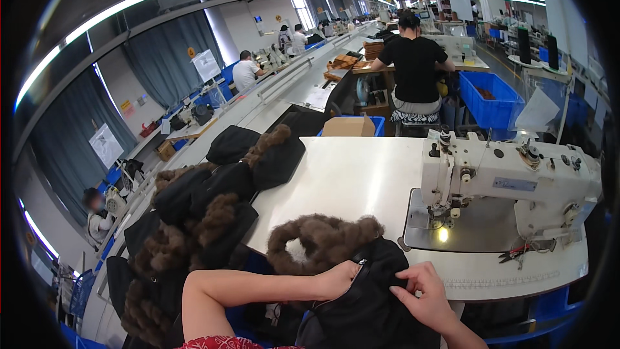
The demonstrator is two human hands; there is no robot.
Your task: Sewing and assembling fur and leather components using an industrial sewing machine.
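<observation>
The black bag (386,297) lies directly in front of me, at the near edge of the white table (352,168), and its lower part comes over this edge toward my body. Its long side runs roughly from near to far, so it stands between my two hands: one comes to it from the left, the other from the right. On its far end, to the left, sits a brown fluffy loop (323,236), which rests on the table.

My left hand (337,279) is the nearer one to the zip (363,264), because its forearm crosses from the left and the fingers go into the opening beside it. The fingertips are hidden there, so I cannot tell how open they are or if they hold something. My right hand (423,294) is at the right edge of the bag, with thumb and first finger bent and a small gap between their tips; if cloth is pinched there, I cannot tell.

To the left of the bag there is a pile of black pieces with brown fluff (216,184). To the right, apart from my hands, stands the white sewing machine (510,168), with red-handled snips (515,253) near its base. Farther, a co-worker in black (414,68) sits facing away.
</observation>
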